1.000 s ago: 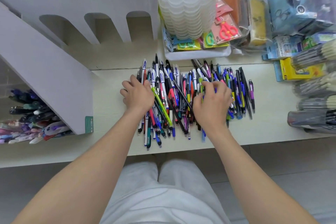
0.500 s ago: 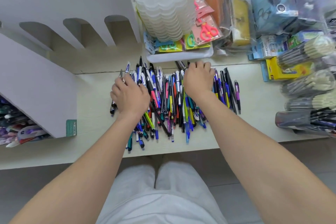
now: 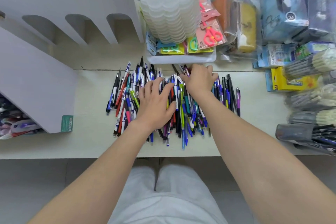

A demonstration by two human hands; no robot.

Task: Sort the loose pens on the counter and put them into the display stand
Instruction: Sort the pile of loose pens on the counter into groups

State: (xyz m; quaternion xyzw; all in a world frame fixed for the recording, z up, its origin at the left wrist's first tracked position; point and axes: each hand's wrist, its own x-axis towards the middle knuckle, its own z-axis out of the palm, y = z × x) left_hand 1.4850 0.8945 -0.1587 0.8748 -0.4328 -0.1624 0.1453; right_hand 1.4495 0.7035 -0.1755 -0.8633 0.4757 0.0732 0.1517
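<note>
A heap of loose pens [image 3: 183,114] in blue, black, red, green and purple lies across the pale counter [image 3: 91,143]. My left hand [image 3: 154,102] lies flat on the middle of the heap with its fingers spread. My right hand [image 3: 199,80] sits at the heap's far end, next to the white tray. Its fingers bend down over the pen ends and hide their own tips. The lavender display stand [image 3: 41,85] rises at the left, with arched slots [image 3: 81,29] behind it. Some pens [image 3: 20,125] lie in its lower left compartment.
A stack of clear plastic containers [image 3: 169,5] stands in a white tray [image 3: 181,59] just behind the heap, beside packed scissors [image 3: 211,35]. Boxed goods [image 3: 283,9] and bundled pens [image 3: 309,67] crowd the right side. The counter's front edge runs just past the pens.
My left hand has slid right, from the heap's left edge onto its middle, and its fingers have spread. My right hand has stayed at the far ends of the pens.
</note>
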